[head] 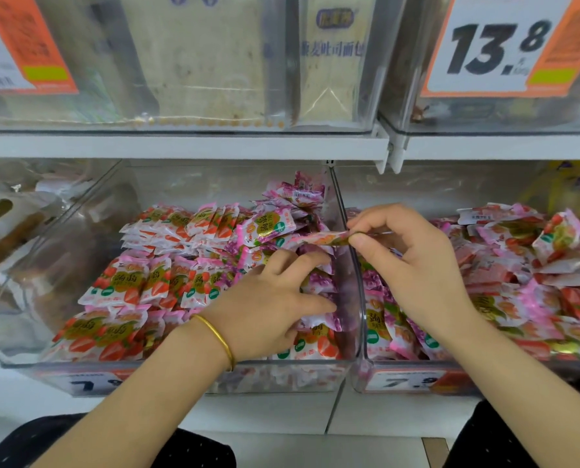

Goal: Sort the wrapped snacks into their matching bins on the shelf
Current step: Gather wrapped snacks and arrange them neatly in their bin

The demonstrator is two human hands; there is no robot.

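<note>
Seemingly over the divider, pink snack tight in the closed right grip

The left hand has its fingertips buried among the purple packets, so its grip is unclear. The pink packet pinched by the right hand is blurred. The top-left price tag is cut off by the edge.
</note>
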